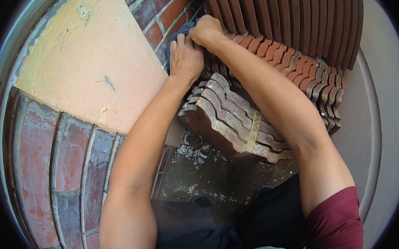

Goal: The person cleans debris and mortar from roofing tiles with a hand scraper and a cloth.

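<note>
My left hand [187, 59] lies back-up over a dark blue-grey cloth bundle [183, 29] at the foot of the brick wall, its fingers curled down on the fabric. Right beside it, my right hand [207, 31] is closed in a fist at the bundle's right end, with folds of fabric against it. The undersides of both hands are hidden. Below them stands a stack of weathered, wavy-edged roof tiles [232, 111], with a yellow strip [254, 130] bearing dark letters across it.
Rows of orange-red tiles [291, 63] and upright dark brown tiles [288, 18] stand at the back right. A brick wall [157, 14] and a peeling cream panel [85, 58] border the left. Pale chips litter the dark floor [188, 174]. A pale wall [379, 115] rises at right.
</note>
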A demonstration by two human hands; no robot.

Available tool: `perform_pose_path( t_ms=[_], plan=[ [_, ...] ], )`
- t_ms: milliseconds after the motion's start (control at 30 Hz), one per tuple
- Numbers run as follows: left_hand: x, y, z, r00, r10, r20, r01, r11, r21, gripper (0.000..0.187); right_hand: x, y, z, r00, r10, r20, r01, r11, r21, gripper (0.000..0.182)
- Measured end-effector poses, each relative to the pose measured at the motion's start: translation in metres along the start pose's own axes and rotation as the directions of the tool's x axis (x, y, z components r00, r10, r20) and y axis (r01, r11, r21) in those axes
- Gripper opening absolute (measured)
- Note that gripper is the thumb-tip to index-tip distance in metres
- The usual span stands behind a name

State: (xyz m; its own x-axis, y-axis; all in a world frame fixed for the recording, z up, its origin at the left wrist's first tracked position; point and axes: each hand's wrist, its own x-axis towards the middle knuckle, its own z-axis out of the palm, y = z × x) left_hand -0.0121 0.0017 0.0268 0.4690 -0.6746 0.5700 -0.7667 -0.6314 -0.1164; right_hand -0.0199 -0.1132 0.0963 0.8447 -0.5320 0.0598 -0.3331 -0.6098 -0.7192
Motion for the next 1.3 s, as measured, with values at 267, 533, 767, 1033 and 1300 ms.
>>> perform_pose_path(
  t_ms=[267, 533, 767, 1033, 1300],
  plan=[
    [0.002, 0.003, 0.004, 0.997, -0.008, -0.073, 0.009, 1.0, 0.006, 0.024, -0.003, 0.0, -0.003, 1.0, 0.006, -0.028, -0.004, 0.998, 0.069, 0.034],
    [0.004, 0.003, 0.001, 0.996, -0.06, -0.07, 0.05, 0.989, -0.138, 0.026, -0.025, 0.002, -0.01, 0.987, -0.137, -0.079, 0.14, 0.99, 0.03, 0.04],
    [0.001, 0.002, -0.001, 0.998, 0.005, -0.064, -0.007, 1.0, -0.03, 0.023, -0.014, 0.009, 0.001, 0.973, -0.196, -0.118, 0.189, 0.979, -0.073, 0.033],
    [0.0, 0.002, 0.006, 0.998, -0.003, -0.058, 0.004, 1.0, 0.014, 0.028, 0.003, -0.005, 0.001, 0.998, -0.044, -0.04, 0.046, 0.998, 0.037, 0.039],
    [0.001, 0.002, 0.003, 0.997, -0.02, -0.071, 0.016, 0.998, -0.055, 0.029, 0.007, -0.009, 0.008, 0.997, -0.005, -0.077, 0.004, 1.0, -0.012, 0.047]
  ],
)
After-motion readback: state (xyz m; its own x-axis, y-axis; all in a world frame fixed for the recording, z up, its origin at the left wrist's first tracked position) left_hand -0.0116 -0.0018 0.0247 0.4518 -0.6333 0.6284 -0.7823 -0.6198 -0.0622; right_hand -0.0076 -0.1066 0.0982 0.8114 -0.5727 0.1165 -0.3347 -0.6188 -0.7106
